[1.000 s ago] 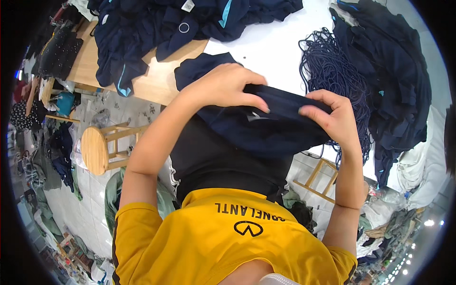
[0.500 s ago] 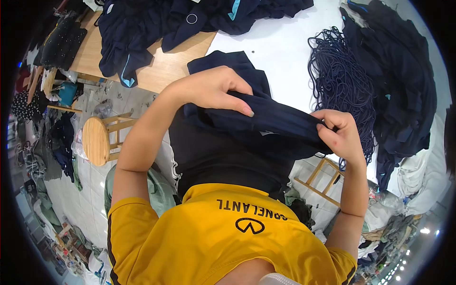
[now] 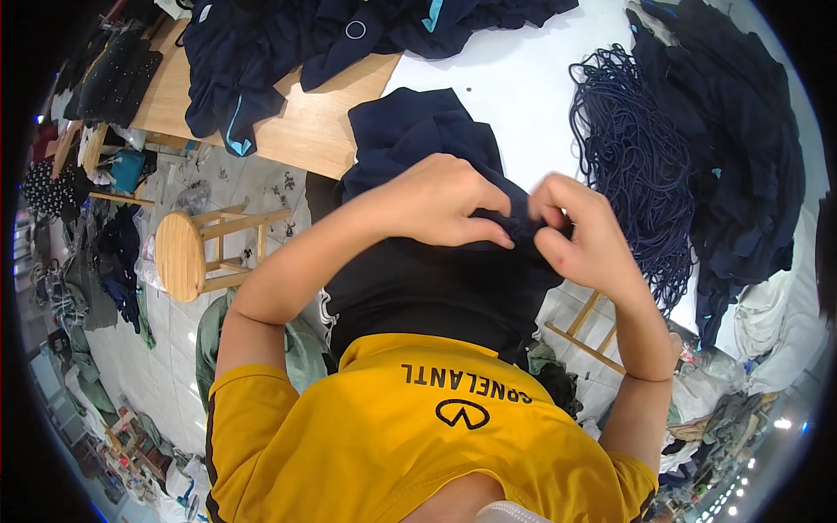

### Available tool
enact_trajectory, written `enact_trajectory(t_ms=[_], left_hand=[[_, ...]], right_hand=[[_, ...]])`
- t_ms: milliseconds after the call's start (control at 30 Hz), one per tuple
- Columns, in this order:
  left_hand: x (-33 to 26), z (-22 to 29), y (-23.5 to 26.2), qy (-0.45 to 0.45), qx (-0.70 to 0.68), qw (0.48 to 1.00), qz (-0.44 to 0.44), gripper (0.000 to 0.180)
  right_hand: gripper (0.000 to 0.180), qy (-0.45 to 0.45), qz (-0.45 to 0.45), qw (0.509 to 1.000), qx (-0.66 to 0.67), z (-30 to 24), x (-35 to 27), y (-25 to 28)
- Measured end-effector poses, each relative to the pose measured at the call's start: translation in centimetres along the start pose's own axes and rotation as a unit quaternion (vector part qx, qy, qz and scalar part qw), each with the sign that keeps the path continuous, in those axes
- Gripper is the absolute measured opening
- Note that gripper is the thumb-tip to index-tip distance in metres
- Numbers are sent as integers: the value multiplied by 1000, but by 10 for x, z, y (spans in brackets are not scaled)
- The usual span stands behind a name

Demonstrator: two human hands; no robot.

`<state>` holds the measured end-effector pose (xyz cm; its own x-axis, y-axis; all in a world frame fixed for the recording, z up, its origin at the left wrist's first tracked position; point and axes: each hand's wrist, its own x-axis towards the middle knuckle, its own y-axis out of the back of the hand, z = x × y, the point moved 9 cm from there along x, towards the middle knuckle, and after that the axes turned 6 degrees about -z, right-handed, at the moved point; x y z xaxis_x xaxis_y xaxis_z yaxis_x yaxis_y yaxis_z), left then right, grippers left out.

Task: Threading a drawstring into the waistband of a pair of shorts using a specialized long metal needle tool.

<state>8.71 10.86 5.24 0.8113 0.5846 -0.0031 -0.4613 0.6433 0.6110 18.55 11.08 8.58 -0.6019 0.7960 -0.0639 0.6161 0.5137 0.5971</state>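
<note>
A dark navy garment [image 3: 418, 122] lies bunched over the table edge and my lap. My left hand [image 3: 449, 205] grips it, with thumb and fingers closed on a fold of the cloth. Close beside it, my right hand [image 3: 580, 231] is curled round the same gathered part. Its fingertips are a little smeared by motion, and dark cloth shows between finger and thumb. The two hands are only a small gap apart. What exactly lies between the fingertips is partly hidden.
To the right on the white table [image 3: 523, 78] lies a tangled heap of navy cords [image 3: 628, 166], beside a pile of dark garments [image 3: 741, 148]. More navy garments [image 3: 253, 52] cover the far wooden tabletop [image 3: 323, 113]. A wooden stool [image 3: 180, 257] stands at the left.
My right hand has moved left toward my left hand, which has shifted slightly right and down. The cloth stretched between them is now gathered and slack.
</note>
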Motion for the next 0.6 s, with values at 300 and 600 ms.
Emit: enact_trajectory(t_ms=[300,600], left_hand=[[-33,10,39,-80,323,896,293,10],[-87,14,125,-28,509,808,296,24]], right_hand=[[79,58,135,980,-132,-2,19,20],[101,4,115,981,-160,59,-36,-6]])
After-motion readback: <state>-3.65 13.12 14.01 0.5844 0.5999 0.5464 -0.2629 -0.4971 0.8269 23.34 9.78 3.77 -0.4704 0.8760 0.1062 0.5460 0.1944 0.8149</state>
